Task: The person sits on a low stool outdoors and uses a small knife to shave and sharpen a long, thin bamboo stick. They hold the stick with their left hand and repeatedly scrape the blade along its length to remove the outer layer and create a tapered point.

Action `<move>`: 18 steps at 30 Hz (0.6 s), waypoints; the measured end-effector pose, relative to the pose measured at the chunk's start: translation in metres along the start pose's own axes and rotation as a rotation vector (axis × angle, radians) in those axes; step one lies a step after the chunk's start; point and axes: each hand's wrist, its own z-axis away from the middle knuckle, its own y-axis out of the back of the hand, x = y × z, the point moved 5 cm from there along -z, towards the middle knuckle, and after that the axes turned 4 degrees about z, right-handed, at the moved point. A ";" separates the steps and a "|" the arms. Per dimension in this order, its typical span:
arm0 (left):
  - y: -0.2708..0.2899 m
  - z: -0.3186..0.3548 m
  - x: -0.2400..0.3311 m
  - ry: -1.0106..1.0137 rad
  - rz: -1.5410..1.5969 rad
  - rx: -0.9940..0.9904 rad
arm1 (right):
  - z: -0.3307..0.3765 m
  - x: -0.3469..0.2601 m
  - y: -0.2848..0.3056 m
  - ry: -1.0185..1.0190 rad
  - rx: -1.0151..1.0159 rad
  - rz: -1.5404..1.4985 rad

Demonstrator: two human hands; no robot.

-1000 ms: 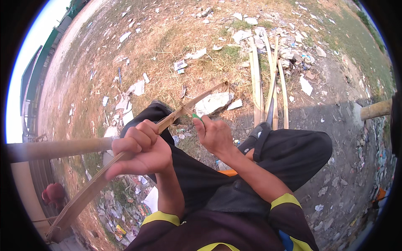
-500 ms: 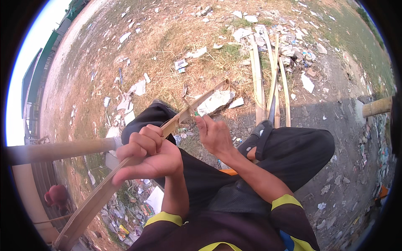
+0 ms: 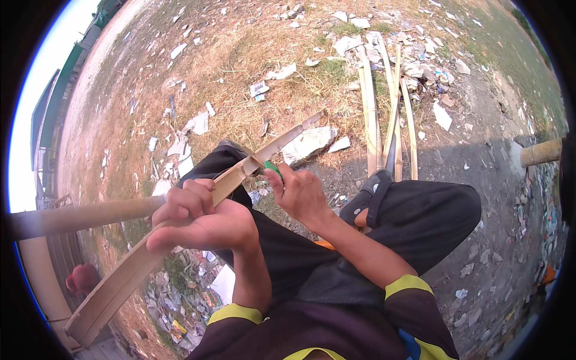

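My left hand (image 3: 201, 216) is closed around a long split bamboo strip (image 3: 120, 282). The strip runs slantwise from the lower left, over my bent left knee, to a thin tip above the ground. Farther along it, my right hand (image 3: 300, 192) grips a small knife by its green handle (image 3: 273, 168). Its thin blade lies against the strip beside a node, mostly hidden there and hard to make out. My right fingers are curled, with the thumb close to the handle.
Several bamboo strips (image 3: 369, 114) lie on the ground ahead, beyond my right shoe (image 3: 373, 189). A bamboo pole (image 3: 90, 217) is at the left, another pole (image 3: 540, 152) at the right. A whitish slab (image 3: 309, 146) and scattered litter lie on dry grass.
The strip has turned, showing more of its broad face, and its near end has swung up and left. Both hands have shifted slightly left, and more of the green handle shows.
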 end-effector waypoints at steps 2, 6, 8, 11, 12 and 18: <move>-0.002 -0.005 0.001 -0.018 0.000 -0.061 | 0.001 0.012 -0.012 0.007 -0.056 0.065; -0.003 -0.003 0.004 -0.017 -0.003 0.011 | -0.005 0.061 -0.009 -0.247 -0.089 0.259; -0.009 0.004 0.007 -0.017 0.055 -0.020 | -0.007 0.071 0.002 -0.297 -0.057 0.213; -0.016 0.016 0.008 0.008 0.055 -0.078 | -0.003 0.058 0.008 -0.298 -0.113 0.022; -0.018 0.016 0.006 0.003 0.063 -0.086 | -0.004 0.040 0.012 -0.175 -0.015 -0.082; -0.020 0.013 0.004 0.002 0.041 -0.106 | -0.005 0.001 0.011 -0.007 -0.111 -0.174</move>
